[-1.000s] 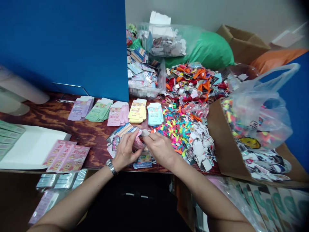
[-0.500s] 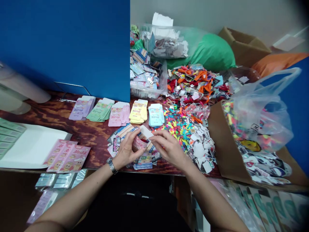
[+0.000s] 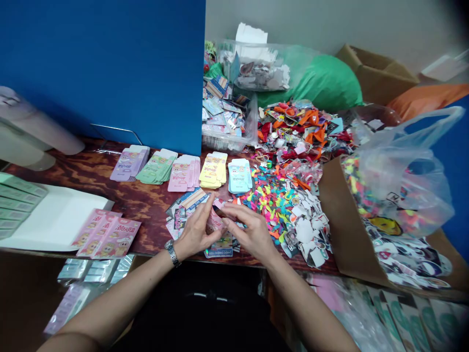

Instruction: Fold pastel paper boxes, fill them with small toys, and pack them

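My left hand is closed around a small pink printed cardboard box, with a metal watch on that wrist. At the box's top end, the fingers of my right hand are bent and pressed together against it. A small dark patch shows between the two hands; whether it is an item or the box's inside, I cannot make out. Beneath the hands lie printed cards, partly covered. Just beyond are flat box stacks in purple, green, pink, yellow and blue.
On the left, several pink boxes lie by a white tray. Piles of small colourful pieces and white cutouts spread to the right, beside a cardboard box. A blue panel stands behind.
My right hand has come in over the pink box's open end, and the white flap seen before is now out of sight. The whole view has shifted slightly.
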{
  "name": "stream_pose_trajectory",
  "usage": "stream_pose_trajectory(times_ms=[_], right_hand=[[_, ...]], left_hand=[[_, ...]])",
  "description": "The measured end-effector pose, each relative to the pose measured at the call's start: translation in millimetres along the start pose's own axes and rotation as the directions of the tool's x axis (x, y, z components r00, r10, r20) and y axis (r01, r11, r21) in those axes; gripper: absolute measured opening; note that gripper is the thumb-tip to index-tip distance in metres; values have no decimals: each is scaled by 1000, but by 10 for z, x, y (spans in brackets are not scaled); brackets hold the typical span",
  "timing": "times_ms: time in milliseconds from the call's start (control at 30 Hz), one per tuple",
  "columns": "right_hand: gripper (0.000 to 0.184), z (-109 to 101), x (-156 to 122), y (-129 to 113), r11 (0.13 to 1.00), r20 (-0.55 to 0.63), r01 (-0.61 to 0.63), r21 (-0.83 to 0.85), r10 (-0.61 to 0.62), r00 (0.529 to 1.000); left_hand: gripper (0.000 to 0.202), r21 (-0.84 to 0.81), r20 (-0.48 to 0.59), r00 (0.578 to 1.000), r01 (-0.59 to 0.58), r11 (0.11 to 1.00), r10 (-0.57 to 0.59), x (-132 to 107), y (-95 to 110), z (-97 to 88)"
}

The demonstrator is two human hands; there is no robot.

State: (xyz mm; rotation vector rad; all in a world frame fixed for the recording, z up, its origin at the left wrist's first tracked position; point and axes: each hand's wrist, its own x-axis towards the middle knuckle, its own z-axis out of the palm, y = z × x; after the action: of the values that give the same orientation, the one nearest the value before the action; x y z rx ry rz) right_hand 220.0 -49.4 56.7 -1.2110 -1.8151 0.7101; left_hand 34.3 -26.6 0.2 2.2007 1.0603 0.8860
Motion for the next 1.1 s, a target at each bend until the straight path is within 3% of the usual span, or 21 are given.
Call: stream_pose_trajectory(times_ms=[200,433,567,767,933,1100], right_hand=[[21,42,62,-67,985,-36,-162,58,164,986],[26,175,21,-151,993,-102,-119,-19,116,988],[30,284,-55,-171,996,-134,-92,-9,90,987],[45,415,-167,-78,971,-125,-195,135,213,969],[54,482,-204,-80,997,-129,-73,11,74,989],[63,594,-228,-125,990,-88,80,-114,-91,992]], left_hand=[[94,71,11,999,48,996,-49,-1,39,-9],[99,319,-19,999,-31,947,39,-32,56,-37],[100,417,-36,999,-15,909,33,-49,64,-44],[98,336,22,996,69,939,-81,-49,130,-146],[100,237,75,991,91,967,-112,-97,127,-205],[97,272,70,993,68,960,-91,-144,114,-233]])
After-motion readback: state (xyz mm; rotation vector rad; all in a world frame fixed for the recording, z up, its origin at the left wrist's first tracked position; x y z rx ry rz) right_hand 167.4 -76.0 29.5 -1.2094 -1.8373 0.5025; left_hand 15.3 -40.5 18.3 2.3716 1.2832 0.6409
